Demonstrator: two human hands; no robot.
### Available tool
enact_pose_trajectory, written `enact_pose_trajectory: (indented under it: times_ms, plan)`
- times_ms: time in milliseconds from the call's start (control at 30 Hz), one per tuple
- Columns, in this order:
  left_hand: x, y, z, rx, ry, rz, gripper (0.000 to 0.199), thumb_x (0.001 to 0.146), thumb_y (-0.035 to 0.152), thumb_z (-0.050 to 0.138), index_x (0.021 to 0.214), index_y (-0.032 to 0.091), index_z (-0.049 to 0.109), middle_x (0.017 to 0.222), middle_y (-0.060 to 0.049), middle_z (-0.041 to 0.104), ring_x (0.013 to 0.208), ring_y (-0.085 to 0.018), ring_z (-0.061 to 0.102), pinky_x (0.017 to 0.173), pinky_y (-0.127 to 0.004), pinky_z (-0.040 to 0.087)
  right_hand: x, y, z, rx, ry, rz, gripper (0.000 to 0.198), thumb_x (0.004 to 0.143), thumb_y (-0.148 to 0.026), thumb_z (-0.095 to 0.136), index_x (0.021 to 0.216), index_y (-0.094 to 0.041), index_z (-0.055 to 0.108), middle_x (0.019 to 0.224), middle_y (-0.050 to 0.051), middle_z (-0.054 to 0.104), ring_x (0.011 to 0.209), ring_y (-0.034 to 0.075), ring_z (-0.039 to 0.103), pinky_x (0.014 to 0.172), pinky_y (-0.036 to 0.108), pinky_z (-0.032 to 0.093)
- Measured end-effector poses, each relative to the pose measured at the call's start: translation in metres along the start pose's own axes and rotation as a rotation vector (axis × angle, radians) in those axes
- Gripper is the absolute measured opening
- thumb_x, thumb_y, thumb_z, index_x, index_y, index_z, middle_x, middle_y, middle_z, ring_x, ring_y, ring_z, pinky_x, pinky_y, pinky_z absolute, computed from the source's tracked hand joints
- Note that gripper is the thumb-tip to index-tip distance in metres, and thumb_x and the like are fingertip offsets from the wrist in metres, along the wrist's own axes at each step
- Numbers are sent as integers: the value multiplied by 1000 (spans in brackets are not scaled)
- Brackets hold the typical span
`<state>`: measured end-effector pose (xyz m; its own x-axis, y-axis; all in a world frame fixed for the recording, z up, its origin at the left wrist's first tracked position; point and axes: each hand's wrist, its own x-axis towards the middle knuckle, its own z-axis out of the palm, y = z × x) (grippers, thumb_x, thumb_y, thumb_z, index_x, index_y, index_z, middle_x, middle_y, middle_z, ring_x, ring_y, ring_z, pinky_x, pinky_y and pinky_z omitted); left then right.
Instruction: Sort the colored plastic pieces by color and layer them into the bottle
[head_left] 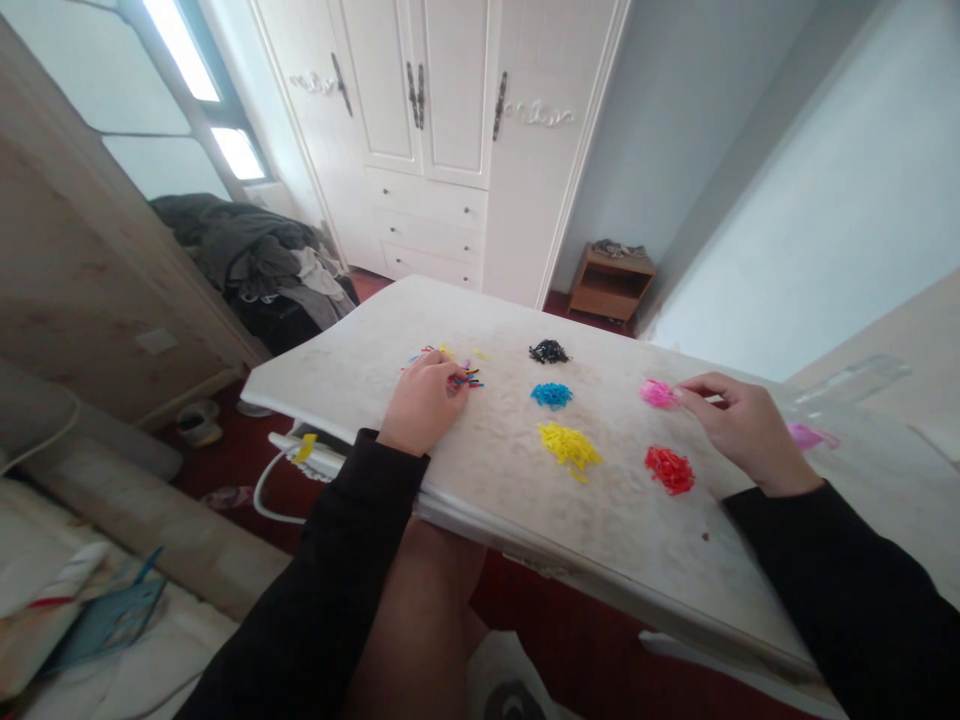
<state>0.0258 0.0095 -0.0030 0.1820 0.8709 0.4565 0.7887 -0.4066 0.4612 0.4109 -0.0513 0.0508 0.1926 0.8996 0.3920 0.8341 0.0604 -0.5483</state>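
On the white tabletop (495, 450), my left hand (426, 398) is curled over a heap of mixed small coloured pieces (472, 378), its fingers closed and partly hiding them. The pieces look thin and short, in red, blue, yellow and black. At the right, my right hand (739, 425) pinches thumb and forefinger together at the edge of a pink pile (658, 394); what lies between the fingertips is too small to make out. Sorted by colour between the hands are a black pile (549, 351), a blue pile (552, 395), a yellow pile (568, 446) and a red pile (670, 470).
Behind my right hand lie a clear plastic container (851, 385) and a pink item (810, 436). A small brown speck (705, 537) is near the table's front edge. Beyond the table stand a white wardrobe (435, 225), a wooden nightstand (611, 285) and heaped clothes (255, 250).
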Motion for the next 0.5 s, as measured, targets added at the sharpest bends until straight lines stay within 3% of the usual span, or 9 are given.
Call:
enact_pose_trajectory:
  times_ms: [167,333,500]
  plan:
    - [1,-3,0,-34,7,6,11,88,18,63,85,18,73,98,-10,70,102,-28,65,98,-42,53,0,-2,0,21,2,11,26,73,-48,65,74,-23,72,76,7,75,68,23,66,68,37,55]
    - [1,-2,-2,-83,2,-6,11,91,19,60,83,18,68,95,-8,68,92,-23,63,85,-36,53,-2,-6,-2,-10,5,6,29,71,-46,64,74,-19,74,77,9,76,69,23,66,69,37,54]
    - [0,1,-5,-129,5,13,9,91,18,60,84,19,64,94,-9,71,94,-25,64,83,-36,52,-3,-10,-2,-9,5,17,30,71,-46,64,74,-18,75,78,10,77,69,24,66,69,37,54]
